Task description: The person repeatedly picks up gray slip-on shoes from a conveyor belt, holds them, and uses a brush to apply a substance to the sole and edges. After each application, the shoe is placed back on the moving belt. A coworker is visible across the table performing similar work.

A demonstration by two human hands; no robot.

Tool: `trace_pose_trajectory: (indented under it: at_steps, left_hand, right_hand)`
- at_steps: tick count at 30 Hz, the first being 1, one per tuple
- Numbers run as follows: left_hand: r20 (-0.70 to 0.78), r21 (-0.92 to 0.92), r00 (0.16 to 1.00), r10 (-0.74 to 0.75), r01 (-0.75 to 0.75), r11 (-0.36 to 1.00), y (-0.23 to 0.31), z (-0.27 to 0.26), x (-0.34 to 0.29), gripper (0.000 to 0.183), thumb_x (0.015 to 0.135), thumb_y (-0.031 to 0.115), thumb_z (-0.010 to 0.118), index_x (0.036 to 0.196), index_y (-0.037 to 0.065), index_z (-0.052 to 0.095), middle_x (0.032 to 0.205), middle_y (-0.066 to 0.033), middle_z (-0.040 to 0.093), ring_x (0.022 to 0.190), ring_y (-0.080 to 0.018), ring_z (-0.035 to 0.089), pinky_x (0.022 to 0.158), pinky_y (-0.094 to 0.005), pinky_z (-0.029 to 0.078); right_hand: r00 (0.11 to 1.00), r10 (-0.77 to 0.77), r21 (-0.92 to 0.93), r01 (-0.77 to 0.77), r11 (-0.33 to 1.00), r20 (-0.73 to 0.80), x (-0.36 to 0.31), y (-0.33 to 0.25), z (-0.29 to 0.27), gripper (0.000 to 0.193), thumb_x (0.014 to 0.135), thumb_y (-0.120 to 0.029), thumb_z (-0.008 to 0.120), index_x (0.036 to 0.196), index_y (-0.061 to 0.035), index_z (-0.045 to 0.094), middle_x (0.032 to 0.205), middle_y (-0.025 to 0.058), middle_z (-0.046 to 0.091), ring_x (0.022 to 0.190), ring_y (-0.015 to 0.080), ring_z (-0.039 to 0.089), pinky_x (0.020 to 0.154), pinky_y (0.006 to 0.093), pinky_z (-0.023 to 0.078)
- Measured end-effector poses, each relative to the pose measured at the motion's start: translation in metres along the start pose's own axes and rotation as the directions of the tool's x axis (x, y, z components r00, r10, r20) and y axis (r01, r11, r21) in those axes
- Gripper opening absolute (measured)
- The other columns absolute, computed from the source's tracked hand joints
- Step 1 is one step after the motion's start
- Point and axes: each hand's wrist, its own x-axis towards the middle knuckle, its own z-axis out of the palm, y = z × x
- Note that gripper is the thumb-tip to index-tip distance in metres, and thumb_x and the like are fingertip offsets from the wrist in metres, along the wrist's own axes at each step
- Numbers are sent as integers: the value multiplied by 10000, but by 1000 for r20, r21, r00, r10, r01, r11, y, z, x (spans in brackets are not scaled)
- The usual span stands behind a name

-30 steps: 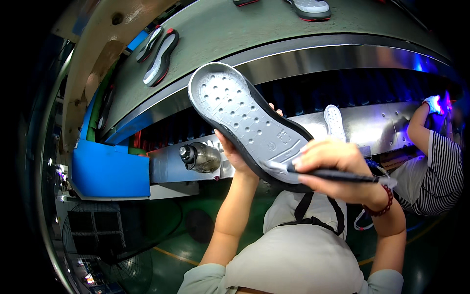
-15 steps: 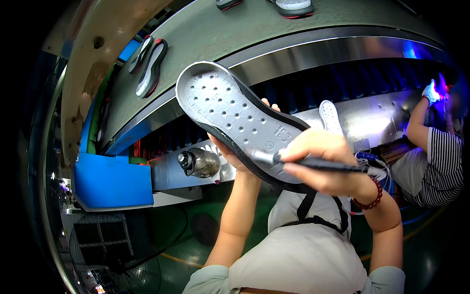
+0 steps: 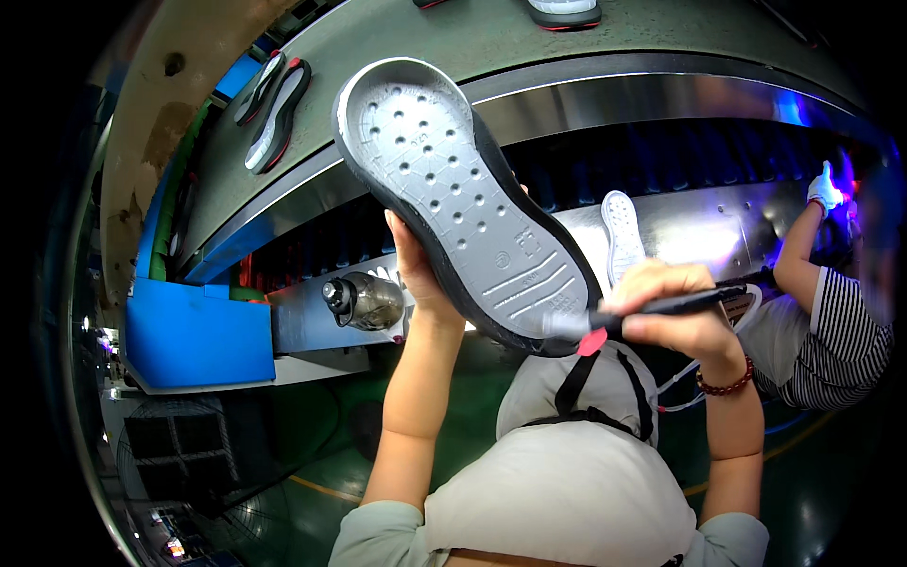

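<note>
A shoe sole with a grey, dimpled inner face and black sidewall is held up in front of me, its heel end far and its toe end near. My left hand grips it from the left edge and underneath; fingertips just show past the right edge. In my right hand is a brush with a dark handle, pinched between thumb and fingers. Its pale bristles, blurred by motion, lie over the toe end of the sole, beside a red patch on the toe.
Behind runs a green conveyor belt with several soles, a pair at left. Another grey sole lies on the metal ledge. A dark bottle stands left, by a blue box. A co-worker's gloved hand is at far right.
The brush has moved from the middle of the forefoot to the toe end. The sole has turned more upright, its heel rising in view, and its red toe patch now shows.
</note>
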Motion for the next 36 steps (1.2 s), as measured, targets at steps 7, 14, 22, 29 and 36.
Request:
trace_pose_trajectory:
  at_steps: [7, 14, 22, 29, 36]
  left_hand:
    - [-90, 50, 996, 11, -6, 999, 2, -23, 13, 774, 782, 622, 402, 1292, 47, 311, 1209, -229, 430, 1078, -365, 467, 894, -476, 407]
    - [134, -232, 990, -34, 65, 970, -2, 10, -3, 933, 737, 750, 269, 1316, 19, 290, 1296, -148, 385, 1141, -281, 419, 973, -388, 336]
    - [-192, -97, 981, -4, -15, 995, -49, -23, -32, 901, 701, 688, 437, 1314, 47, 278, 1276, -200, 373, 1109, -382, 440, 921, -553, 357]
    - [-29, -233, 1000, 3, -9, 973, -33, 5, -13, 837, 735, 634, 441, 1327, 67, 272, 1291, -204, 364, 1113, -391, 433, 931, -579, 328]
    - [-88, -234, 996, -25, 4, 972, -30, -9, -10, 712, 770, 555, 455, 1257, 43, 363, 1208, -180, 448, 1042, -329, 493, 886, -497, 394]
  right_hand:
    - [983, -82, -19, 86, 996, 167, -6, 16, -9, 195, 637, 5, 695, 830, -9, 669, 823, 91, 659, 933, 200, 545, 873, 336, 399]
    - [953, 209, 622, -28, 782, -220, -6, 16, 12, 168, 727, 54, 578, 895, 45, 579, 940, 200, 600, 885, 234, 593, 834, 329, 464]
    - [944, -249, -361, 160, 919, -216, -1, 2, 38, 187, 648, 59, 655, 825, 11, 617, 838, 126, 635, 835, 247, 600, 765, 318, 462]
    - [950, -241, -183, 206, 961, -198, 2, -8, 45, 185, 633, 43, 664, 810, 4, 628, 798, 123, 636, 756, 229, 617, 710, 302, 475]
    - [966, -254, -163, 244, 956, -42, 10, -5, 39, 177, 660, 38, 667, 831, 16, 631, 851, 144, 638, 810, 225, 620, 746, 289, 481]
